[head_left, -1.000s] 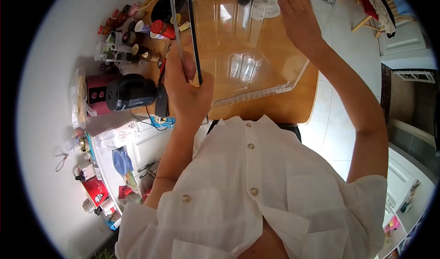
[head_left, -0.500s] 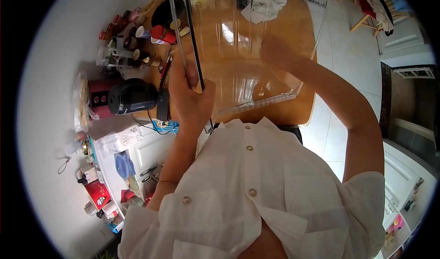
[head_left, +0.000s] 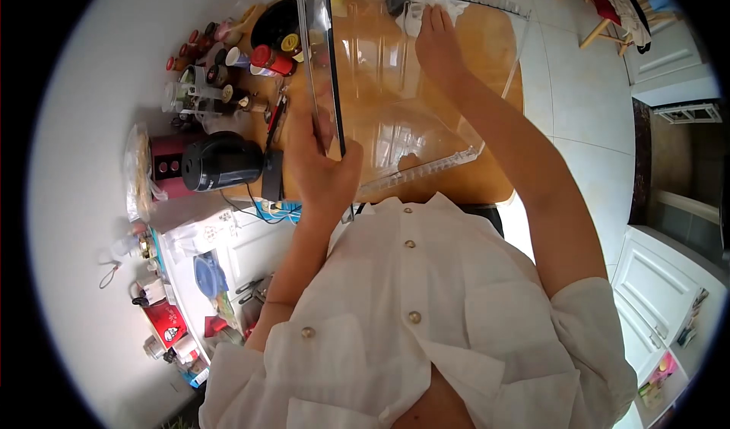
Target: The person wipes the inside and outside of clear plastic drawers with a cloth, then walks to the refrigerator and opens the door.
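A clear plastic bin (head_left: 380,125) with a dark strip along its left edge stands tilted over the wooden table. My left hand (head_left: 323,163) is closed around that left edge, thumb on the near side and fingers behind the clear wall. Towards the far end of the table lies a crumpled white cloth (head_left: 411,22), possibly tissue. My right hand (head_left: 439,45) rests on it with fingers stretched out, and its palm side is hidden. A dark item (head_left: 395,3) sits just left of the cloth, seen through the plastic.
Left of the bin stand a red-lidded jar (head_left: 272,60), a black bowl (head_left: 275,25) and several small jars along the wall. A black electric kettle (head_left: 222,160) with its cord is nearer. The wooden table (head_left: 494,178) ends at a tiled floor on the right.
My right hand has moved away from me to the far end and now touches the white cloth. The bin has shifted slightly, with my left hand still holding its edge.
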The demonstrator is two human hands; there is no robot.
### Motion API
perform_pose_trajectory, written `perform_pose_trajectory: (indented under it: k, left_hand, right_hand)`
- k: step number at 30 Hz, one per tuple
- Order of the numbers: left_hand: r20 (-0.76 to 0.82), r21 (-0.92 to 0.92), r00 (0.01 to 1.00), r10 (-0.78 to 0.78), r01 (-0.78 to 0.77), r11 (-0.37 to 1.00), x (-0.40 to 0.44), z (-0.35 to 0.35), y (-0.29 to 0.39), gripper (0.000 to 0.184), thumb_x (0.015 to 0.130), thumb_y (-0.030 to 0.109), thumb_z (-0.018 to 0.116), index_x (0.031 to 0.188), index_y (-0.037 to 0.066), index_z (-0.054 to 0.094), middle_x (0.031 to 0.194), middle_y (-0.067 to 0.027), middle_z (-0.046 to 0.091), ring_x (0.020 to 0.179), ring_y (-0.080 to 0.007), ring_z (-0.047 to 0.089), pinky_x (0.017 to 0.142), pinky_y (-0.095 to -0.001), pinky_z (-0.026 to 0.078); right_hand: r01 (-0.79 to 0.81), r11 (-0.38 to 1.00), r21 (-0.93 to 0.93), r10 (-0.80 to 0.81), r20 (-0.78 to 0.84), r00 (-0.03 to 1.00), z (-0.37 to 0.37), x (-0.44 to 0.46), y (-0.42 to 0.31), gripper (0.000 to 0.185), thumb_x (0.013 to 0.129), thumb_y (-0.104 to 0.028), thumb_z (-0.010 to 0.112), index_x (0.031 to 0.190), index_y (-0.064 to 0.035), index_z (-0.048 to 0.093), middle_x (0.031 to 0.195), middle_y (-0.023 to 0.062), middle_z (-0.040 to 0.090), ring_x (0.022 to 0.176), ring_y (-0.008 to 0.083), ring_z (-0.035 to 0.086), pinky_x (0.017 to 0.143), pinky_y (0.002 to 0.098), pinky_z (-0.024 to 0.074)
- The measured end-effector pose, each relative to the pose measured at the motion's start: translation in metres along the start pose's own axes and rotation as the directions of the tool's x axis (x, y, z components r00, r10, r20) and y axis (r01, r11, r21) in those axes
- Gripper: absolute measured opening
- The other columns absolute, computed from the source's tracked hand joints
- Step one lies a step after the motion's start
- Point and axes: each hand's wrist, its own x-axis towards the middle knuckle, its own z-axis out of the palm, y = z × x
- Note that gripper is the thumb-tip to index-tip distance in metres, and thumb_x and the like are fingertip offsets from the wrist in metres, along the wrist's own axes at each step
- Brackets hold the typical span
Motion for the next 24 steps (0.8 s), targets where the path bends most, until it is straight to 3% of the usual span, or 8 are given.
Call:
perform_pose_trajectory:
  k: [3, 6, 9, 13, 15, 18, 21, 24]
  left_hand:
    - [0.016, 0.01, 1.0, 0.003, -0.003, 1.0, -0.002, -0.001, -0.003, 0.059, 0.071, -0.009, 0.053, 0.127, 0.006, 0.049, 0.077, 0.0075, 0.033, 0.065, -0.0012, 0.028, 0.06, -0.0138, 0.024]
    - [0.024, -0.01, 1.0, -0.017, 0.017, 1.0, -0.007, 0.002, -0.008, 0.057, 0.071, -0.009, 0.053, 0.127, 0.005, 0.049, 0.077, 0.0075, 0.033, 0.065, -0.001, 0.028, 0.061, -0.0135, 0.025]
    - [0.018, 0.007, 0.999, -0.031, 0.031, 1.0, -0.007, 0.001, -0.004, 0.056, 0.071, -0.008, 0.053, 0.125, 0.004, 0.049, 0.077, 0.0072, 0.034, 0.066, -0.001, 0.028, 0.062, -0.0128, 0.025]
    - [-0.031, 0.001, 0.999, 0.041, -0.041, 0.999, -0.001, -0.001, -0.009, 0.054, 0.071, -0.008, 0.054, 0.124, 0.002, 0.049, 0.079, 0.0062, 0.034, 0.067, -0.0013, 0.028, 0.063, -0.0124, 0.026]
    - [-0.053, 0.015, 0.998, 0.035, -0.034, 0.999, 0.004, -0.004, -0.005, 0.06, 0.068, -0.008, 0.056, 0.127, 0.001, 0.049, 0.073, 0.0037, 0.031, 0.063, -0.0057, 0.029, 0.059, -0.0181, 0.025]
    - [-0.058, 0.019, 0.998, 0.039, -0.038, 0.999, 0.005, -0.005, -0.004, 0.063, 0.067, -0.008, 0.057, 0.128, 0.0, 0.049, 0.071, 0.0026, 0.029, 0.061, -0.0076, 0.028, 0.057, -0.0208, 0.025]
    - [-0.044, 0.025, 0.999, 0.011, -0.01, 1.0, -0.002, -0.004, -0.002, 0.062, 0.066, -0.008, 0.057, 0.127, 0.001, 0.049, 0.07, 0.0027, 0.029, 0.061, -0.0073, 0.028, 0.057, -0.0206, 0.025]
    - [-0.02, 0.021, 0.999, -0.033, 0.034, 0.999, -0.007, -0.007, 0.004, 0.057, 0.07, -0.009, 0.054, 0.125, 0.003, 0.049, 0.077, 0.005, 0.033, 0.065, -0.0034, 0.029, 0.062, -0.0153, 0.026]
  right_hand:
    - [-0.038, 0.992, 0.12, 0.031, 0.057, 0.998, 0.005, -0.012, -0.01, 0.034, 0.073, -0.012, 0.061, 0.104, 0.0024, 0.069, 0.129, 0.0257, 0.048, 0.122, 0.0397, 0.041, 0.107, 0.0457, 0.0301]
    - [-0.029, 0.973, 0.227, 0.027, 0.011, 1.0, 0.012, -0.032, -0.022, 0.034, 0.074, -0.008, 0.059, 0.104, 0.005, 0.067, 0.125, 0.0239, 0.051, 0.119, 0.0375, 0.044, 0.103, 0.0413, 0.0351]
    - [-0.1, 0.827, 0.553, -0.048, 0.246, 0.968, 0.004, -0.058, -0.041, 0.032, 0.075, -0.007, 0.057, 0.103, 0.0063, 0.063, 0.121, 0.0206, 0.054, 0.116, 0.0328, 0.049, 0.105, 0.0413, 0.0358]
    - [-0.13, 0.717, 0.685, -0.16, 0.343, 0.926, -0.005, -0.087, -0.062, 0.03, 0.073, -0.006, 0.058, 0.1, 0.0035, 0.064, 0.114, 0.0173, 0.056, 0.108, 0.0315, 0.052, 0.097, 0.0392, 0.0418]
    - [-0.124, 0.679, 0.723, -0.194, 0.341, 0.92, -0.001, -0.085, -0.067, 0.025, 0.07, -0.005, 0.061, 0.093, 0.002, 0.067, 0.109, 0.0184, 0.055, 0.103, 0.033, 0.053, 0.092, 0.0397, 0.0439]
    - [-0.111, 0.682, 0.723, -0.153, 0.289, 0.945, -0.046, -0.041, -0.015, 0.029, 0.076, -0.004, 0.055, 0.103, 0.0038, 0.062, 0.115, 0.0165, 0.056, 0.107, 0.0315, 0.054, 0.093, 0.0361, 0.0455]
    - [-0.015, 0.627, 0.779, 0.095, -0.057, 0.994, -0.023, -0.008, 0.011, 0.029, 0.077, -0.001, 0.055, 0.105, 0.0041, 0.06, 0.119, 0.0161, 0.054, 0.107, 0.0336, 0.054, 0.091, 0.0373, 0.0471]
    - [-0.138, 0.322, 0.937, 0.359, 0.014, 0.933, -0.012, 0.01, 0.016, 0.034, 0.078, 0.002, 0.055, 0.111, 0.0021, 0.056, 0.12, 0.0158, 0.054, 0.104, 0.0367, 0.055, 0.088, 0.0403, 0.0485]
